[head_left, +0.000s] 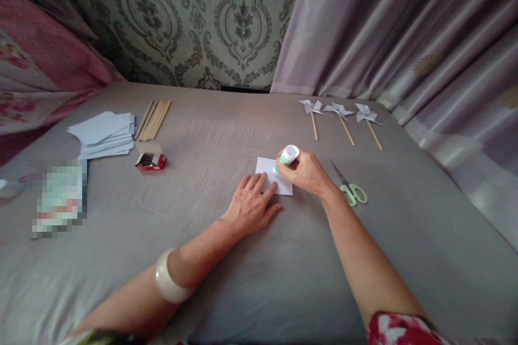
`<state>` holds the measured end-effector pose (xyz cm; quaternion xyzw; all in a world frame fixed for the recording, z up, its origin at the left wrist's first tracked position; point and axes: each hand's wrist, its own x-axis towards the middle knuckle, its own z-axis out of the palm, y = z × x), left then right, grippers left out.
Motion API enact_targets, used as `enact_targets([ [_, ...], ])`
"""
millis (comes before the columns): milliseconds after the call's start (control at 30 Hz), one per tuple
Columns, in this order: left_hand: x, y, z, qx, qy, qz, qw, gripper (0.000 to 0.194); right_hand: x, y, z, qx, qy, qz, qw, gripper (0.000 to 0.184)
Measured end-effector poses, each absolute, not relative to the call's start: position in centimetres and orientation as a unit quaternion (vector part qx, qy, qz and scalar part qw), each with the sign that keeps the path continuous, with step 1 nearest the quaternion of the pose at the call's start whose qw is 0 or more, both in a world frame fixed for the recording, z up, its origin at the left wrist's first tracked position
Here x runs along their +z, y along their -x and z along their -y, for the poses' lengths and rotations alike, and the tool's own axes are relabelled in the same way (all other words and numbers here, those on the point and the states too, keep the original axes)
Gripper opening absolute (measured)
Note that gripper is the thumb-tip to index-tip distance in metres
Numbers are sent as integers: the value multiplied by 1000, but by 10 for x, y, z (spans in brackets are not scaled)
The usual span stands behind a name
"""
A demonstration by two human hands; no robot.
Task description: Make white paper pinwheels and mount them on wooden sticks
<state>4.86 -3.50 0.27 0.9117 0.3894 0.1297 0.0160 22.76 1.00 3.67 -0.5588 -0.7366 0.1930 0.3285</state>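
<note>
A small sheet of white paper (286, 186) lies flat on the grey cloth surface in front of me. My left hand (253, 205) rests on its left part, fingers spread, pressing it down. In my right hand (305, 171) is a white and green glue stick (290, 154), tilted with its lower end at the paper; whether the tip touches cannot be made out. Scissors with light green handles (354, 194) lie just right of my right hand, blades pointing away.
Three paper pinwheels on sticks (339, 110) lie at the back right. Far left are a stack of white paper (106, 135), several wooden sticks (156, 120), an open red box (151, 161) with small dark contents and a blurred packet (60, 197). Curtains (364, 27) border the right side.
</note>
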Motion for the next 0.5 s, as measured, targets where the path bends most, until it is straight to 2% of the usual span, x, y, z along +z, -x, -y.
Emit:
enact_targets([
  [267, 2, -48, 36, 121, -911, -393, 14, 55, 30, -225, -13, 231, 537, 753, 303, 17],
  [500, 2, -47, 35, 127, -913, -388, 13, 53, 35, -232, -13, 200, 546, 764, 280, 15],
])
